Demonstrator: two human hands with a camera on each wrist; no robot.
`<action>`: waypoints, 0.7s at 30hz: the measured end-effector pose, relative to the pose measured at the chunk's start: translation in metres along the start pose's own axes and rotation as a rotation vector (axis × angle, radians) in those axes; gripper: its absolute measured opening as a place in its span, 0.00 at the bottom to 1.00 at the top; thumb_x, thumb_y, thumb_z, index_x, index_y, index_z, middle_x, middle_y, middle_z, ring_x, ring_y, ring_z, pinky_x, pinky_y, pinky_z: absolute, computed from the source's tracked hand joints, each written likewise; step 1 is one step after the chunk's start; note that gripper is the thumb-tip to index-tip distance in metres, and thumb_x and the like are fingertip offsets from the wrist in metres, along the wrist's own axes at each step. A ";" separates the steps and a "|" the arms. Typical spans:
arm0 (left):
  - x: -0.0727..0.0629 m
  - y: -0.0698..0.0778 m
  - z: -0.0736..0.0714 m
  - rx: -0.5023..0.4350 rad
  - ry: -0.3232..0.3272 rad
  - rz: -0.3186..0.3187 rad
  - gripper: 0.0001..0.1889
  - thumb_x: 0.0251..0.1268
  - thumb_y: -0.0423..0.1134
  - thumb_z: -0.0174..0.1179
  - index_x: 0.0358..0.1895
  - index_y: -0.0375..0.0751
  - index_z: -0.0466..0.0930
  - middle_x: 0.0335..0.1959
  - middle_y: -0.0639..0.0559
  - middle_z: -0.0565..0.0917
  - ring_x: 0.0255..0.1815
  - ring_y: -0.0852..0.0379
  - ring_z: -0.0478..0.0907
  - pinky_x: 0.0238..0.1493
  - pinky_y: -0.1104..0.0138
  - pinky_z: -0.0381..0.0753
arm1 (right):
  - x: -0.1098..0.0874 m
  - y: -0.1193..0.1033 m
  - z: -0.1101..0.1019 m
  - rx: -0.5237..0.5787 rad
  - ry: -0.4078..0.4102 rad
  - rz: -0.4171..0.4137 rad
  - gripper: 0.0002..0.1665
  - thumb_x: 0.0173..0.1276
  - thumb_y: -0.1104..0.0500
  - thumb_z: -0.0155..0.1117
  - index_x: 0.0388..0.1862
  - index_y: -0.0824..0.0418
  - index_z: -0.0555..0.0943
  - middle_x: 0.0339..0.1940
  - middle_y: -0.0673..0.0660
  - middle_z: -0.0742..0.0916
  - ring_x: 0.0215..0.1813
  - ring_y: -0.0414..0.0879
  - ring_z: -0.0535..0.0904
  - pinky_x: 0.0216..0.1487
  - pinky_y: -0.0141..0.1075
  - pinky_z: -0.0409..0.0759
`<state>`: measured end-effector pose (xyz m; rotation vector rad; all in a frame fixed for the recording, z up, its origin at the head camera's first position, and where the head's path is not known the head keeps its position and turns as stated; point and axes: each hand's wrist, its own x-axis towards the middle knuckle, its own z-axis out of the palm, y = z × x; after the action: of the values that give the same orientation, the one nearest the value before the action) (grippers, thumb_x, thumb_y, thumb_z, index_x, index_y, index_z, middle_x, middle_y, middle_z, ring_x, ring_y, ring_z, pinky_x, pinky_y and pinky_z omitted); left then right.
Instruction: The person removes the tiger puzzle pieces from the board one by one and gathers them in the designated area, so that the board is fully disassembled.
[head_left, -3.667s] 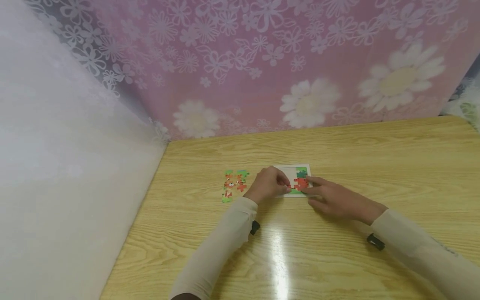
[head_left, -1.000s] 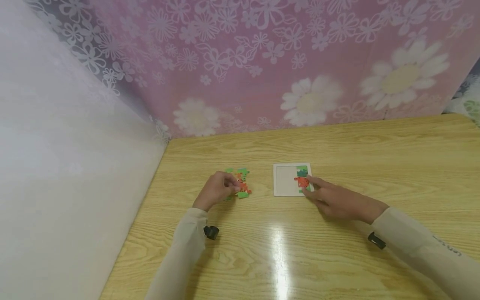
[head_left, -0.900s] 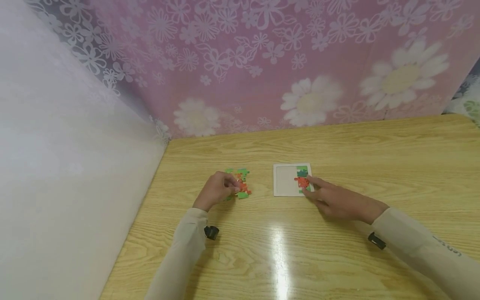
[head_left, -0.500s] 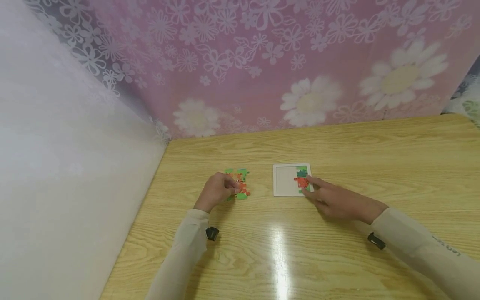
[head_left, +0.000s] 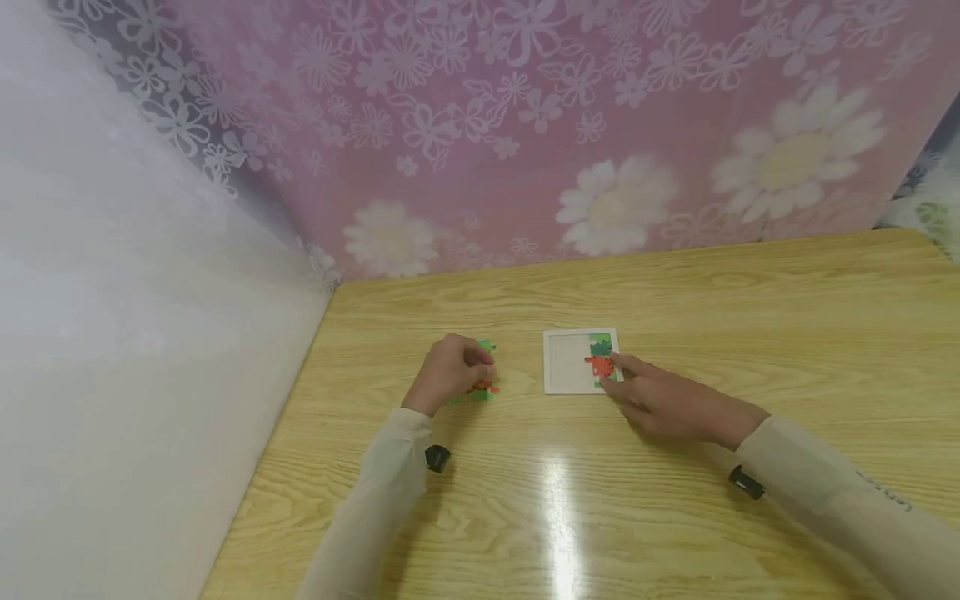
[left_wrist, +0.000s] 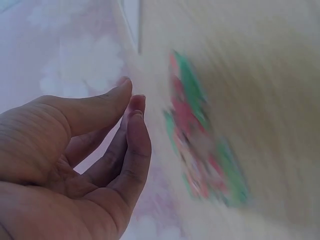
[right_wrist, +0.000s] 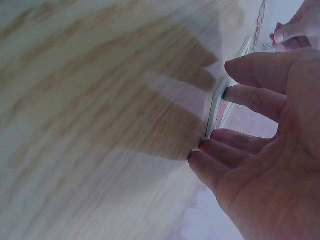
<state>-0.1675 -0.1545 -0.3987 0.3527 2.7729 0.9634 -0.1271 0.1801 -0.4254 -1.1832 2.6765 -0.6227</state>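
Note:
My left hand [head_left: 450, 372] is just over the loose jigsaw pieces [head_left: 482, 392] in the head view and hides most of them. The left wrist view shows its thumb and fingertips close together, with nothing visible between them. Beyond the fingers lie the blurred orange, red and green pieces [left_wrist: 187, 107]. My right hand [head_left: 663, 400] rests its fingers on the right edge of a white puzzle tray [head_left: 547, 367]. Along that side of the tray sit a red piece [head_left: 602, 367] and a green piece [head_left: 600, 343]; its left part shows bare backing.
The wood-grain table [head_left: 675, 517] reaches back to a pink floral wall covering [head_left: 510, 167]. A white wall [head_left: 150, 333] borders it on the left. Black wrist-camera mounts [head_left: 437, 457] sit by both cuffs.
Several seconds ago my left hand was at the tray with a piece, which now lies among the loose ones. Just now it shifts slightly right and away from me. The right hand stays put.

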 end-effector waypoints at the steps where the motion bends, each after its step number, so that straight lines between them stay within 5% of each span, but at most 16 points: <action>1: 0.003 0.005 0.002 0.004 -0.003 0.013 0.04 0.67 0.34 0.69 0.40 0.39 0.89 0.38 0.51 0.88 0.37 0.56 0.84 0.43 0.60 0.84 | 0.000 0.000 0.000 0.004 0.000 0.012 0.22 0.75 0.67 0.59 0.65 0.74 0.77 0.71 0.77 0.69 0.70 0.67 0.69 0.55 0.50 0.80; 9: 0.033 0.042 0.028 0.009 -0.047 0.057 0.05 0.67 0.36 0.69 0.41 0.40 0.90 0.39 0.52 0.88 0.38 0.58 0.83 0.43 0.65 0.83 | -0.001 -0.001 -0.004 0.050 0.007 0.088 0.24 0.75 0.63 0.60 0.66 0.74 0.76 0.70 0.79 0.69 0.68 0.71 0.71 0.59 0.59 0.77; 21: 0.068 0.077 0.077 -0.019 -0.031 0.016 0.07 0.65 0.38 0.71 0.43 0.40 0.90 0.36 0.53 0.89 0.35 0.62 0.82 0.39 0.70 0.81 | 0.000 -0.001 -0.007 0.035 -0.006 0.090 0.21 0.75 0.66 0.59 0.63 0.75 0.78 0.68 0.82 0.69 0.68 0.75 0.69 0.58 0.60 0.77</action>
<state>-0.2003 -0.0316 -0.4166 0.3838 2.7349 0.9785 -0.1285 0.1817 -0.4189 -1.0476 2.6845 -0.6482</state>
